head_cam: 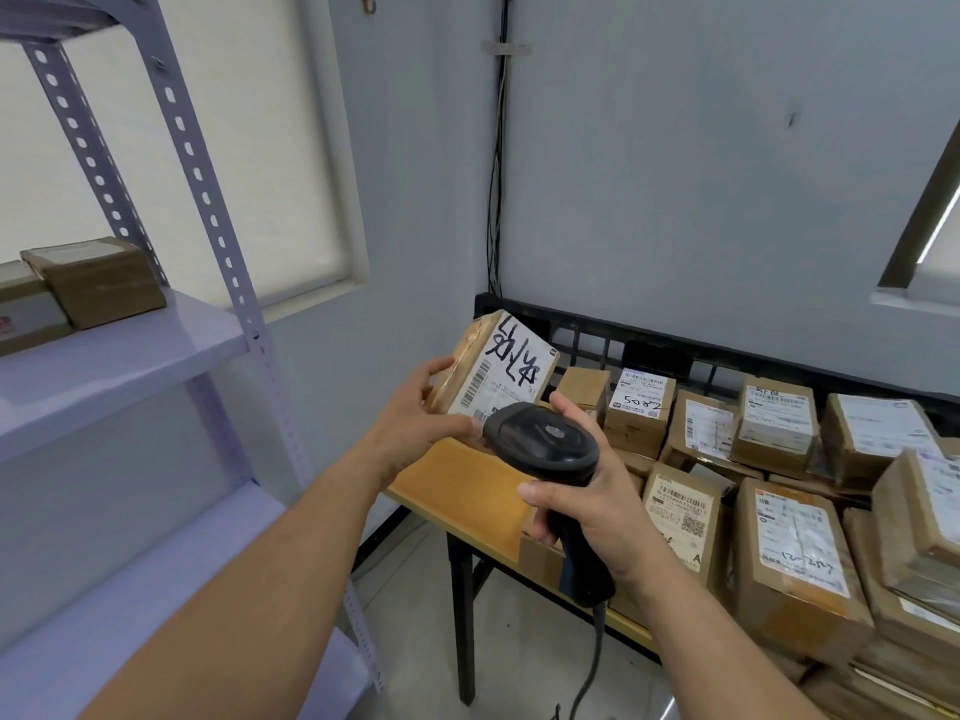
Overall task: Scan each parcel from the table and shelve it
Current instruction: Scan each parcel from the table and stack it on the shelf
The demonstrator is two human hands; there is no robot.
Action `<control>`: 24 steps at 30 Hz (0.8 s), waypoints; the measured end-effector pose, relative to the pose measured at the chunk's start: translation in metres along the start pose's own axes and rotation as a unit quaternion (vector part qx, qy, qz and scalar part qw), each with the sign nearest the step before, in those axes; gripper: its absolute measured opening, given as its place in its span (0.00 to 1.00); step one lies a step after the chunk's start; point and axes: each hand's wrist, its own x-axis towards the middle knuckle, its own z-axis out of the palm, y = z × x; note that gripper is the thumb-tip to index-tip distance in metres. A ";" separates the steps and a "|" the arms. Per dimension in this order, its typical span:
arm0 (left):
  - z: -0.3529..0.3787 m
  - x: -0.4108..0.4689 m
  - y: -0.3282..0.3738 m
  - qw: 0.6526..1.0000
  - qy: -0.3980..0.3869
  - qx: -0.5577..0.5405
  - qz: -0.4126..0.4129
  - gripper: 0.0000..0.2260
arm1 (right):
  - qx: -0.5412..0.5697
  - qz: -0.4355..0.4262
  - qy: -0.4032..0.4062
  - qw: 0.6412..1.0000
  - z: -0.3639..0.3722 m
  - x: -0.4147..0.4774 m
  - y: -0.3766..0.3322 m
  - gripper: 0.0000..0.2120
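Soft, even light glows through the window blind [197, 137]. Shadows are faint. Wide-angle distortion bends the shelf upright [208, 200] leftward.

Forearms extend from 7 and 5 o'clock. Left grip [415, 415] clasps the parcel [501, 374]; right grip [589, 493], at its 4 o'clock, wraps the scanner [545, 441] handle.

One scanner [545, 439], one held parcel [498, 366], two shelf parcels [98, 278] were counted; table parcels [795, 553] numbered at least ten.

Parcels [789, 543] on table [457, 480]; crate [665, 356], perhaps, behind
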 end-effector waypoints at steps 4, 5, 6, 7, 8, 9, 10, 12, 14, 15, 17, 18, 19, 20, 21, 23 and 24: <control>-0.019 0.011 0.000 0.998 0.062 -0.022 0.011 0.25 | -0.006 -0.016 0.004 1.000 -0.002 -0.001 -0.011 0.45; -0.024 0.014 0.001 0.998 0.063 -0.008 0.016 0.23 | -0.010 -0.022 0.005 1.000 -0.002 0.000 -0.016 0.46; -0.028 0.015 0.001 0.998 0.062 0.005 0.019 0.22 | -0.014 -0.028 0.004 1.000 -0.003 0.000 -0.021 0.46; -0.031 0.017 0.002 0.998 0.058 0.011 0.019 0.21 | -0.015 -0.033 0.003 0.999 -0.003 0.001 -0.025 0.46; -0.034 0.018 0.001 0.998 0.055 0.010 0.017 0.21 | -0.016 -0.039 0.001 0.999 -0.002 0.001 -0.029 0.46; -0.036 0.020 0.000 0.998 0.054 0.012 0.012 0.21 | -0.018 -0.044 -0.003 0.999 -0.002 0.001 -0.033 0.46; -0.038 0.021 -0.001 0.998 0.053 0.018 0.009 0.22 | -0.019 -0.047 -0.006 0.999 -0.001 0.001 -0.035 0.46; -0.040 0.024 -0.003 0.998 0.051 0.037 0.001 0.22 | -0.022 -0.050 -0.009 0.998 0.000 0.002 -0.037 0.45; -0.040 0.027 -0.005 0.998 0.047 0.046 -0.001 0.20 | -0.027 -0.049 -0.006 0.998 0.001 0.003 -0.035 0.45; -0.040 0.027 -0.005 0.998 0.045 0.051 0.001 0.20 | -0.029 -0.047 -0.004 0.998 0.001 0.003 -0.034 0.45; -0.039 0.028 -0.008 0.997 0.040 0.065 0.005 0.19 | -0.029 -0.042 -0.001 0.999 0.001 0.004 -0.031 0.45; -0.039 0.029 -0.008 0.997 0.038 0.070 0.007 0.19 | -0.029 -0.039 -0.001 0.999 0.000 0.004 -0.029 0.45; -0.039 0.028 -0.009 0.997 0.038 0.072 0.008 0.19 | -0.028 -0.036 -0.001 0.999 0.000 0.005 -0.028 0.44; -0.039 0.029 -0.009 0.997 0.038 0.070 0.009 0.18 | -0.027 -0.033 0.000 0.999 -0.001 0.005 -0.027 0.44; -0.038 0.029 -0.009 0.997 0.039 0.068 0.008 0.18 | -0.026 -0.030 0.001 0.999 -0.002 0.006 -0.026 0.44; -0.038 0.031 -0.009 0.997 0.038 0.066 0.003 0.18 | -0.025 -0.025 0.002 0.999 -0.002 0.006 -0.025 0.44; -0.037 0.031 -0.009 0.997 0.036 0.064 0.003 0.18 | -0.026 -0.023 0.002 0.999 -0.002 0.007 -0.024 0.44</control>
